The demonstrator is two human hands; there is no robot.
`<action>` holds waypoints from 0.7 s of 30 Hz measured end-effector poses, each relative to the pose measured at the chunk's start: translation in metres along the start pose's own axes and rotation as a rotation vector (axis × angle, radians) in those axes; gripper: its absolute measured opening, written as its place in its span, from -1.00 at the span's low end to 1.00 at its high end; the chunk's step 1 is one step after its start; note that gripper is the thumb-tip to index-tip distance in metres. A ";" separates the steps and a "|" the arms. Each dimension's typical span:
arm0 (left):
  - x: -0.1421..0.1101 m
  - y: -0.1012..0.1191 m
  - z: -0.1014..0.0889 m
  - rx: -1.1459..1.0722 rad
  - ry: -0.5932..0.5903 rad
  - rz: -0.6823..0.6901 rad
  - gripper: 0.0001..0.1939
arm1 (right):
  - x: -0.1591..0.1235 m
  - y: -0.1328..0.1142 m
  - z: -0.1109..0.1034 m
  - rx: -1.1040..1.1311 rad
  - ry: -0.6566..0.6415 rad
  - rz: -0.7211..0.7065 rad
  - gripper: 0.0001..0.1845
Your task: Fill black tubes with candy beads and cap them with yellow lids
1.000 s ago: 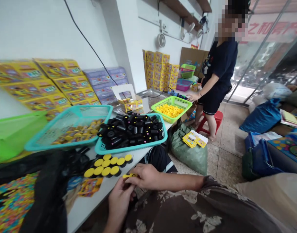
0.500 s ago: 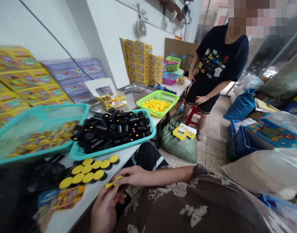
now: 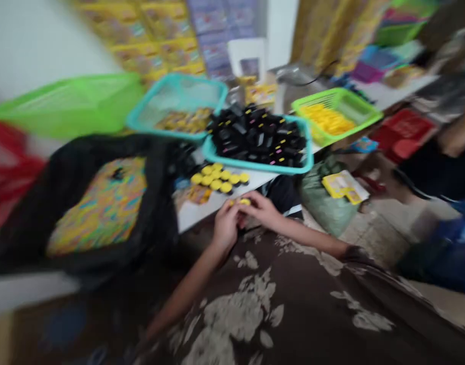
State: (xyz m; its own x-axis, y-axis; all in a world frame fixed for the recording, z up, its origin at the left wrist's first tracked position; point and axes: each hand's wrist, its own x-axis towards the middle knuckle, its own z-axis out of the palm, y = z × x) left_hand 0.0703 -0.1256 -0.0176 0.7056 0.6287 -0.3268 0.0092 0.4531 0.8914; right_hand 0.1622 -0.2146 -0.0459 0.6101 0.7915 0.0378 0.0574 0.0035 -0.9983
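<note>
A flat white counter (image 3: 190, 215) carries a slack black bag (image 3: 162, 197) open on coloured bits (image 3: 103, 208), and a teal plastic basket (image 3: 255, 166) heaped with black cylinders (image 3: 251, 134). Round, flat-topped yellow caps (image 3: 216, 185) stand near its front edge. Just off that edge, left hand (image 3: 226, 221) and right hand (image 3: 264, 209) meet, fingertips pinching small yellow pieces (image 3: 245, 202).

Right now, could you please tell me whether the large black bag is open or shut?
Open: the black bag's mouth is spread wide, leaving the small multicoloured pieces inside in plain view.
</note>
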 end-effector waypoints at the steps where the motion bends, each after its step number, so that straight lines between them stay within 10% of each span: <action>1: 0.002 -0.003 -0.002 0.022 -0.009 0.016 -0.53 | 0.002 0.002 0.000 0.049 -0.011 0.013 -0.39; 21: -0.002 -0.006 -0.019 0.084 -0.138 0.058 -0.54 | 0.015 -0.015 -0.002 0.450 0.056 0.468 -0.69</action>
State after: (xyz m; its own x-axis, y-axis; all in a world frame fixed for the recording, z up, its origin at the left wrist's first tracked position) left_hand 0.0555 -0.1175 -0.0282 0.7973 0.5570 -0.2325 0.0202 0.3604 0.9326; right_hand 0.1724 -0.2040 -0.0305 0.5313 0.7386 -0.4150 -0.5531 -0.0687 -0.8303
